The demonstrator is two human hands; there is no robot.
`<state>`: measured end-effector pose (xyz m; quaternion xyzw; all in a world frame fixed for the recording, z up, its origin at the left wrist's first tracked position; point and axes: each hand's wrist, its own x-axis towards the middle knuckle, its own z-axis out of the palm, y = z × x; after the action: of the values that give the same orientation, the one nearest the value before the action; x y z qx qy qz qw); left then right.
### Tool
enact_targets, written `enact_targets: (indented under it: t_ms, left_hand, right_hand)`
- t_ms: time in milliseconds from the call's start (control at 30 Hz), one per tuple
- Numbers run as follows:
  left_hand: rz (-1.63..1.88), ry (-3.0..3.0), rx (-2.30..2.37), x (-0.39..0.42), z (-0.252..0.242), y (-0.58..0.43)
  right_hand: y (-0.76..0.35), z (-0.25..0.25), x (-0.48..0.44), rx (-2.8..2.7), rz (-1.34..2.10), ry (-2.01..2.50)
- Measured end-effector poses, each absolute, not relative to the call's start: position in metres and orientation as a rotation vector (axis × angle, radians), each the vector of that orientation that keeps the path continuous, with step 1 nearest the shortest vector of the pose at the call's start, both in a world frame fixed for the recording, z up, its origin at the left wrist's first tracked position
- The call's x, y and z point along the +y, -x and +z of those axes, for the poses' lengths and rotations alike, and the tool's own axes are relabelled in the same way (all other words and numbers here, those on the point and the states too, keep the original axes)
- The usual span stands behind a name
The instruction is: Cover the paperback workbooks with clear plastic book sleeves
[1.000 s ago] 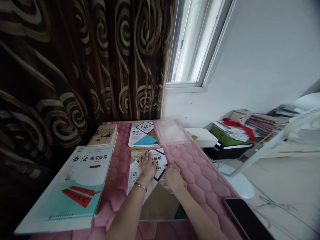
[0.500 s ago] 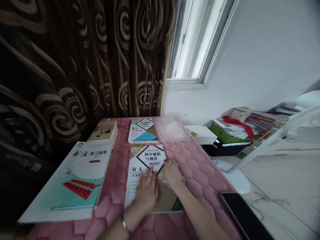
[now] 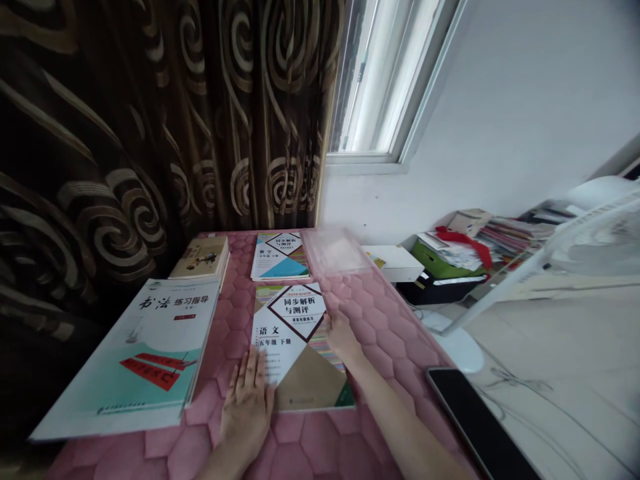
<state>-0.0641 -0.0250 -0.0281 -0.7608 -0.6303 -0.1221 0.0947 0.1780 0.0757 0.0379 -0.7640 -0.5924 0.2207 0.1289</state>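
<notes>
A workbook [image 3: 300, 373] with a white, brown and striped cover lies closed on the pink quilted tabletop. My left hand [image 3: 247, 400] lies flat at its lower left, fingers stretched out, with the fingertips over the cover's left edge. At the right edge, my right hand [image 3: 343, 337] grips the workbook, thumb near the cover; its other fingers are partly hidden. Just behind lies a similar workbook [image 3: 280, 257] with a blue corner. To the left rests a stack topped by a large calligraphy book [image 3: 145, 353].
Smaller tan books [image 3: 200, 259] sit at the back left beside the dark curtain [image 3: 240, 120]. A clear plastic sheet [image 3: 335, 252] covers the back right corner. A phone [image 3: 477, 420] lies at the right edge. Beyond it stand a white fan [image 3: 500, 287] and a green-and-black box [image 3: 445, 287] of papers.
My left hand has slid from the middle of the cover leftward to its lower left edge, uncovering the printed title. My right hand stays at the right edge. The view has shifted slightly.
</notes>
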Motion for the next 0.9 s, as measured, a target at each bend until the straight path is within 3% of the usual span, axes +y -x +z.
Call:
enact_targets:
  t_ms: [300, 667, 900]
  left_hand:
    - [-0.403, 2.279, -1.861, -0.024, -0.026, 0.065]
    - [-0.405, 2.328, -1.896, -0.026, -0.029, 0.069]
    - [-0.22, 2.375, -1.936, 0.022, 0.003, 0.027]
  right_hand:
    - [-0.184, 0.025, 0.015, -1.825, 0.495, 2.211]
    - [-0.178, 0.026, 0.014, -1.945, 0.421, 2.312]
    - [-0.176, 0.028, 0.017, -1.942, 0.459, 2.236]
